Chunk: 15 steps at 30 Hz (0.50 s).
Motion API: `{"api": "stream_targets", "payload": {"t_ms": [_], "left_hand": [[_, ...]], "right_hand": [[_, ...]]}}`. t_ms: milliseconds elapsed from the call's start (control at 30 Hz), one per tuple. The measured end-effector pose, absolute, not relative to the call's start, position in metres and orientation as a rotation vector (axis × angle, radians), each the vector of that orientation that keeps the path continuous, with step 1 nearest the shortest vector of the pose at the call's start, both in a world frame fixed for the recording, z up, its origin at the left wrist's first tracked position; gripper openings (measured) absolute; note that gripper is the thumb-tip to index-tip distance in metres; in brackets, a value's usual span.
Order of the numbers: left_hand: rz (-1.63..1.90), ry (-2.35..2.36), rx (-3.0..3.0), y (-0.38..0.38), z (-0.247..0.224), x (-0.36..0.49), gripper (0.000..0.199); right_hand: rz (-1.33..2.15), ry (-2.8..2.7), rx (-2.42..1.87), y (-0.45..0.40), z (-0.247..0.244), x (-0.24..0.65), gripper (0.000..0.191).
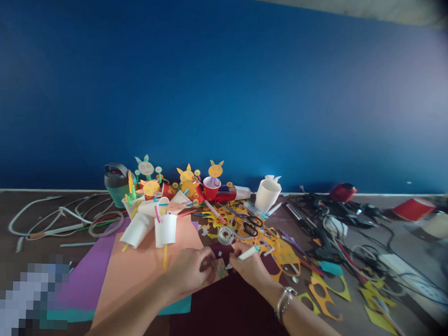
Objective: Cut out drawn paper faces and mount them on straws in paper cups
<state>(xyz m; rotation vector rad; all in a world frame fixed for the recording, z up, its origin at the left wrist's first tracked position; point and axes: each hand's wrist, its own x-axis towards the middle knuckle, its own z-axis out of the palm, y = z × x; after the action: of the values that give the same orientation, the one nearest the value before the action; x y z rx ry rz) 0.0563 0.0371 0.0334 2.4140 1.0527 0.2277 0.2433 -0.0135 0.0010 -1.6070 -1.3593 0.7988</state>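
My right hand [252,267] is closed round a white marker [248,252] with a green end pointing up and away. My left hand [191,269] has its fingers curled in a pinch; what lies between them, if anything, is hidden. Right beside its fingertips is a small tan piece of paper [221,269] with teal lines on it. Both hands are low over dark and peach paper sheets [132,272]. Just beyond them lie a roll of clear tape [225,234] and black-handled scissors [250,226].
White paper cups with straws [165,231] stand and lie at left. Behind are red cups [211,189] with orange paper animal heads, and a tall white cup [267,195]. Yellow paper scraps [287,253], a glue gun [327,250] and tangled cables crowd the right. A dark green bottle [116,186] stands back left.
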Motion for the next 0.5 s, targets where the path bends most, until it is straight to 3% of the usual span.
{"api": "stream_targets", "payload": {"t_ms": [500], "left_hand": [[0.254,1.054,2.429,0.0378,0.0278,0.0562,0.02]], "right_hand": [[0.917,-1.346,-1.61,-0.0161,0.0033,0.2438,0.018]]}}
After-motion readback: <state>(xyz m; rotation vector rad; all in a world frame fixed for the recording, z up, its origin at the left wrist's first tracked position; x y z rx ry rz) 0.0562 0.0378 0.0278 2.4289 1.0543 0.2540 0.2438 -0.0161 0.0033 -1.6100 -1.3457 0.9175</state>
